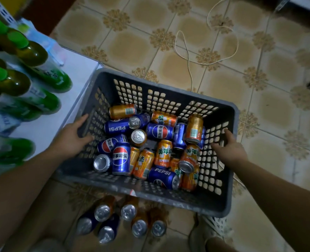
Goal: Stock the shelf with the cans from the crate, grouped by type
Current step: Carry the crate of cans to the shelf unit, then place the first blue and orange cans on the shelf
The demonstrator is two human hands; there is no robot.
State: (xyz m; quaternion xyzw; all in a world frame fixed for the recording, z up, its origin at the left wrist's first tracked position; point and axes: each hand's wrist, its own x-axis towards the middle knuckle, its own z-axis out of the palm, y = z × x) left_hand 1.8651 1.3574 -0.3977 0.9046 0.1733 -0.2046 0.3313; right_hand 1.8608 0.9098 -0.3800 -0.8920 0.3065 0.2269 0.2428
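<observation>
I am clamping my left hand point(74, 136) and right hand point(229, 147) on the crate point(168, 200), and tilting risks spilling the loose cans point(121, 158).

head cam | looks steeply down, close over crate point(228, 206) | wide angle | floor point(259, 124) beyond

Crate point(168, 194): matt grey plastic, scuffed. Cans point(121, 158): glossy printed metal. Floor point(270, 110): smooth patterned tile, slight sheen.
</observation>
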